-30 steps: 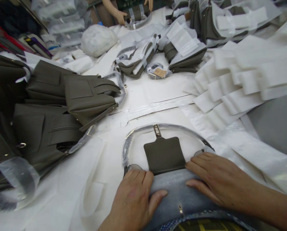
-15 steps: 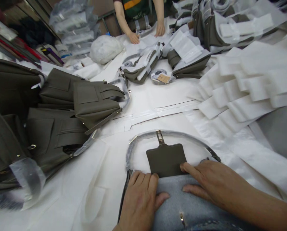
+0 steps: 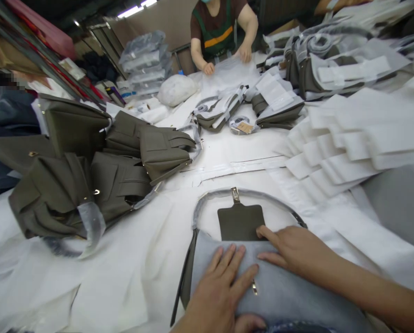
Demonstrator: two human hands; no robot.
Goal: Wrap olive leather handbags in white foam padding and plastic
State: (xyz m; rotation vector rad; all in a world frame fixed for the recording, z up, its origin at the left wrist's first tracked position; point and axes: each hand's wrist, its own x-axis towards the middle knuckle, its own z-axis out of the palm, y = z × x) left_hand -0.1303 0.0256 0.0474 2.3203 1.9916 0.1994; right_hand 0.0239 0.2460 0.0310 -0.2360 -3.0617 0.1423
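An olive-green handbag lies in front of me, its pale grey inner face (image 3: 290,286) turned up and a small gold zip pull (image 3: 254,287) showing on it. Beyond its top edge extends an olive tab flap (image 3: 240,223) with a gold buckle piece, framed by the plastic-wrapped handle (image 3: 201,203). My left hand (image 3: 220,289) rests flat on the grey face, fingers spread. At the top edge beside the flap, my right hand (image 3: 290,247) pinches the bag, index finger over the edge and thumb on the grey face. Its other fingers are hidden.
Several olive handbags (image 3: 120,178) are heaped at left. White padding sheets (image 3: 352,134) are spread at right. Across the table a co-worker (image 3: 224,32) handles clear plastic, near partly wrapped bags (image 3: 279,108). Bagged packages (image 3: 146,60) are stacked at the back left.
My left hand has moved from the bag's top edge down onto the grey face and spread out. My right hand keeps its place at the edge. The view has tilted up and left.
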